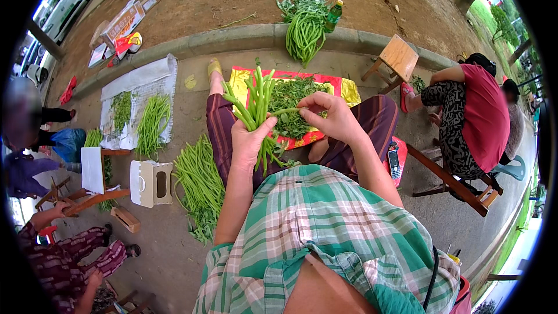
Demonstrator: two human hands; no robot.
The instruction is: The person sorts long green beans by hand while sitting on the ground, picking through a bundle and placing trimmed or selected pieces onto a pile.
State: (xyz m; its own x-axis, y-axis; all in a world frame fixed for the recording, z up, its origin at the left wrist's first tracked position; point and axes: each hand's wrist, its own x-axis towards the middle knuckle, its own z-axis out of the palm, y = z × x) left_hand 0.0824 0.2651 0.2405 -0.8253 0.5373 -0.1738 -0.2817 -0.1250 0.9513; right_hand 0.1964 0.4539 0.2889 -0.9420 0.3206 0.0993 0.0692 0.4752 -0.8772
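My left hand point(252, 136) is closed around a bunch of thick green stems point(260, 100), which fan out above the fist while leafy ends hang below it. Between the thumb and fingertips of my right hand point(324, 113) is the end of a single green stem point(287, 111), lying crosswise beside the bunch. Beneath both hands, a heap of picked leaves point(294, 91) rests on a red and gold sheet point(239, 79) spread on the ground between my legs. A large pile of leafy stems point(199, 183) lies on the pavement left of my leg.
More stems with leaves point(305, 35) and a green bottle point(334, 17) sit on the kerb point(244, 37). A wooden stool point(399, 57) stands ahead right, near a seated person point(481, 113). Leftward are a white sack point(163, 74) bearing greens, a plastic step stool point(148, 183) and other people.
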